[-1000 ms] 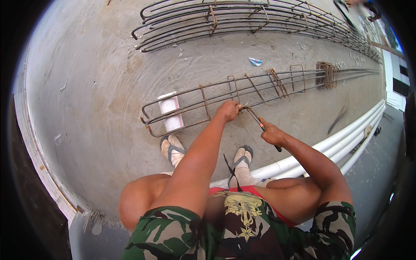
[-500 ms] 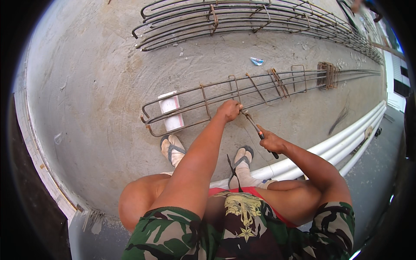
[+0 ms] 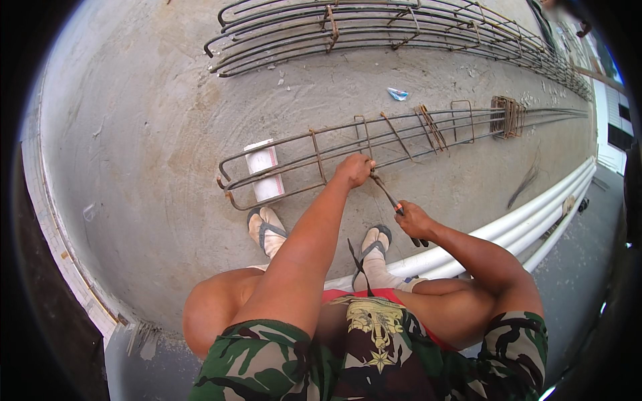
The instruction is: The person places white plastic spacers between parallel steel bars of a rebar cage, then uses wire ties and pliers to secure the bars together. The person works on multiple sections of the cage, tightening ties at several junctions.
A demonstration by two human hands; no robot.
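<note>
Right at my left hand [image 3: 354, 170], clamped on the rebar cage [image 3: 401, 137] lying on the concrete floor [image 3: 147, 134], my right hand [image 3: 413, 219] grips the tying hook [image 3: 391, 198] — one slip could jab my knuckles.

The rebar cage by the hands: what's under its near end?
A white block lies under the rebar cage, propping its near end off the concrete floor. The bars cross over the block; its underside and far edge are hidden.
</note>
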